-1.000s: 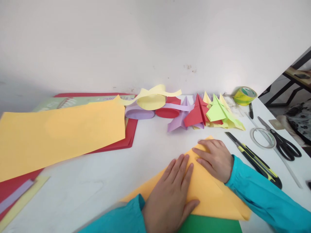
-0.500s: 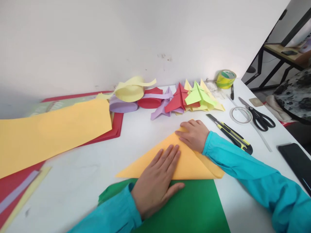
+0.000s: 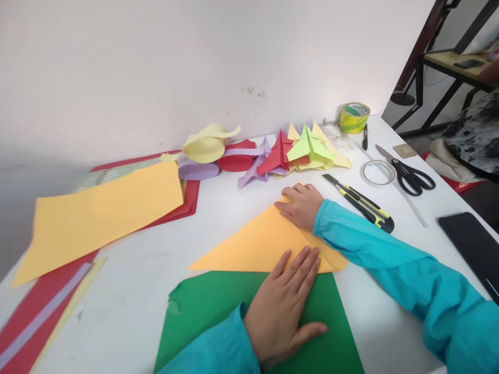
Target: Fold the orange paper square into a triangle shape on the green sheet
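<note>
A sheet of orange paper [image 3: 249, 239] lies folded into a broad triangle on the white table. My left hand [image 3: 286, 306] is open and flat, fingertips on the paper near its lower right edge, palm over a green sheet [image 3: 202, 317]. At the triangle's top corner, my right hand [image 3: 302, 205] has its fingers bent over the paper, holding it down. The fold under that hand is partly hidden. Part of the right side shows as a separate layer below the right wrist.
Folded paper planes [image 3: 307, 148] and paper loops [image 3: 202, 148] line the wall. At right lie a utility knife [image 3: 360, 202], scissors [image 3: 409, 174], a clear tape roll [image 3: 378, 172] and a black phone [image 3: 471, 249]. Another orange sheet [image 3: 105, 213] covers red paper at left.
My left hand has slid right and down across the folded paper toward its lower right edge. My right hand stays at the top corner. The camera view has shifted slightly.
</note>
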`<state>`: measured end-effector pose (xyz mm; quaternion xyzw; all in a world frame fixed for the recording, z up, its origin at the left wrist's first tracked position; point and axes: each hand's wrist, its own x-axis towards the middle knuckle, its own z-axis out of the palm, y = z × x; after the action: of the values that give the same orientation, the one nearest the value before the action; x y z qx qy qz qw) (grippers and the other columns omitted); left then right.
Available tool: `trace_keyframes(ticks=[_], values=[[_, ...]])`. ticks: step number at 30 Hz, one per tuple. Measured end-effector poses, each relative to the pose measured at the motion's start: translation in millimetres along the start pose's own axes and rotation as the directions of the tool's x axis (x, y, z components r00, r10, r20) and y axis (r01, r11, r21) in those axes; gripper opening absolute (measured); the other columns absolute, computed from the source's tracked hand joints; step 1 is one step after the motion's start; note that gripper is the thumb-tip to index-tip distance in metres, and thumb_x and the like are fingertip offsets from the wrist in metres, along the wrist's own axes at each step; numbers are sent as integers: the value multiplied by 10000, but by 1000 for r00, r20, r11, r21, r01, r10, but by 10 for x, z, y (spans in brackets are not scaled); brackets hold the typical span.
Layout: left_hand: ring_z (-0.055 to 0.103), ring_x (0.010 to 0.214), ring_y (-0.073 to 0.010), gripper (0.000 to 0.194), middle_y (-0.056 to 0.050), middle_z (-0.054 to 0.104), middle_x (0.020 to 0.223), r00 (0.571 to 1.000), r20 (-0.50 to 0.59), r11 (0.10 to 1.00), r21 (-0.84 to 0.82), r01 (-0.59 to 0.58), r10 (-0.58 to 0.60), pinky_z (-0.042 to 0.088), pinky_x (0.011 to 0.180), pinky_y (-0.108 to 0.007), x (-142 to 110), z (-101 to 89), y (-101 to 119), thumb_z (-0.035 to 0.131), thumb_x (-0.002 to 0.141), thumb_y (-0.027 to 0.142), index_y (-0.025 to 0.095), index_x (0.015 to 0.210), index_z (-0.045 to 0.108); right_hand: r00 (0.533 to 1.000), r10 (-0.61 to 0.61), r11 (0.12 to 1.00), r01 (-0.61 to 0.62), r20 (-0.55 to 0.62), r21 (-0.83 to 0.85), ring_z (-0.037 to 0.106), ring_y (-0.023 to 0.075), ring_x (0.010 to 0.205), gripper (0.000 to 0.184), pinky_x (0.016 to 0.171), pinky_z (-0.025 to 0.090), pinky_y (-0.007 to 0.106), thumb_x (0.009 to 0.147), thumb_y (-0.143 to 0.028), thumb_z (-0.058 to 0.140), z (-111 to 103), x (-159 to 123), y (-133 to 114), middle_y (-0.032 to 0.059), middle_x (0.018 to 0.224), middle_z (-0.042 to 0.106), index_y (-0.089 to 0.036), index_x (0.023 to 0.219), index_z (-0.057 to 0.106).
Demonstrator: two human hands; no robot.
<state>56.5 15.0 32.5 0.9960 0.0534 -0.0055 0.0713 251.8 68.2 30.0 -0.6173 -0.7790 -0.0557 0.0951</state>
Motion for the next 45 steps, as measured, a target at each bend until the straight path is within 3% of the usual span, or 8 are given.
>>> trace_keyframes(ticks=[9, 20, 25, 31, 36, 40, 45], values=[[159, 1415, -306, 852, -127, 222, 1530, 998, -36, 999, 3, 43, -43, 155, 1126, -483, 89, 25, 253, 297, 867, 687, 91, 1466, 194, 1000, 1, 1000, -1, -2, -3, 445, 256, 1011, 300, 794, 305, 400, 940, -381, 408, 22, 2, 2, 77, 1217, 542, -296, 1127, 627], [168, 1395, -393, 876, -128, 220, 1534, 989, -76, 991, 7, 131, -130, 209, 1074, -569, 114, 34, 399, 355, 782, 777, 250, 1471, 230, 1000, 9, 1000, -9, 8, 3, 439, 264, 1018, 312, 795, 302, 405, 940, -396, 408, 25, 8, 7, 70, 1228, 537, -307, 1149, 621], [93, 1380, -478, 915, -116, 184, 1545, 978, -92, 983, -24, 184, -185, 232, 1038, -626, 123, 18, 436, 409, 725, 809, 287, 1461, 259, 1000, -1, 1000, 1, 4, 6, 439, 260, 1019, 309, 793, 303, 403, 940, -391, 411, 24, 4, 14, 75, 1231, 537, -300, 1147, 621], [119, 1398, -413, 938, -155, 202, 1535, 964, -88, 966, 37, 254, -250, 229, 1075, -572, -37, 42, 294, 384, 775, 771, 159, 1470, 233, 1000, 5, 1000, -5, -3, 19, 439, 260, 1015, 305, 794, 303, 405, 937, -395, 416, 28, 0, 9, 74, 1229, 538, -296, 1139, 623], [82, 1366, -503, 874, -146, 191, 1536, 938, -124, 943, 36, 331, -324, 232, 1009, -681, -132, 35, 208, 463, 753, 751, 261, 1455, 283, 1000, 2, 1000, -2, 3, 24, 435, 265, 1012, 310, 787, 300, 410, 939, -395, 407, 17, 5, 7, 76, 1220, 540, -292, 1132, 627], [44, 1330, -578, 941, -177, 123, 1541, 938, -160, 950, 6, 312, -307, 184, 936, -776, -62, 61, 332, 510, 678, 793, 308, 1451, 279, 1000, 11, 1000, -11, 6, 25, 429, 264, 1013, 302, 787, 296, 409, 937, -384, 415, 14, 9, 3, 82, 1223, 538, -286, 1125, 630], [18, 1331, -582, 955, -195, 141, 1527, 923, -190, 941, -16, 338, -335, 180, 902, -800, 36, 126, 532, 457, 658, 836, 328, 1447, 277, 1000, 11, 1000, -12, 24, 23, 424, 268, 1014, 312, 791, 290, 408, 941, -385, 403, 1, 10, -6, 77, 1224, 537, -287, 1131, 630]])
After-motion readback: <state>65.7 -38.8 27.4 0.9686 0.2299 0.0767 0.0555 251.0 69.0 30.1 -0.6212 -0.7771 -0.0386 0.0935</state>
